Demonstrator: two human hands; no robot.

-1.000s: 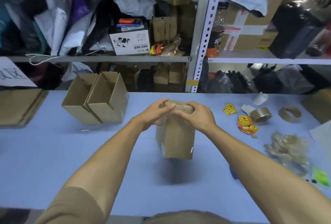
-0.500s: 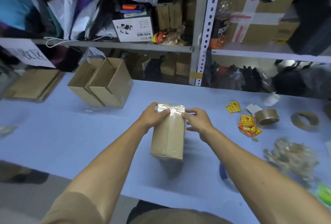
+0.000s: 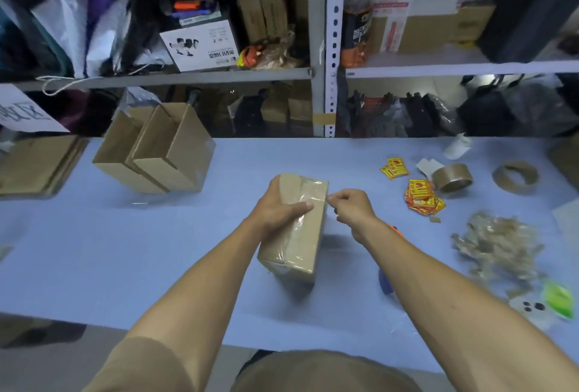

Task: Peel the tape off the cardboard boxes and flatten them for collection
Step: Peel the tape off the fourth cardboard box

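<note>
A small closed cardboard box (image 3: 300, 244) lies tilted on the blue table (image 3: 125, 250) at the centre, with clear tape (image 3: 305, 203) running along its top face. My left hand (image 3: 279, 206) holds the box's far left side, fingers across the tape. Just right of the box's far corner, my right hand (image 3: 352, 208) has thumb and finger pinched together at the tape's edge. Two open cardboard boxes (image 3: 156, 147) lean together at the back left.
Flattened cardboard (image 3: 34, 163) lies at the far left. To the right are yellow stickers (image 3: 421, 195), a tape roll (image 3: 452, 177), an empty tape core (image 3: 515, 177), a heap of peeled tape (image 3: 495, 241) and a green item (image 3: 559, 299). Cluttered shelves (image 3: 319, 72) stand behind the table.
The box went from standing on end to lying tilted with its taped face up. My right hand left the box top and now pinches at the tape edge; my left hand stays on it.
</note>
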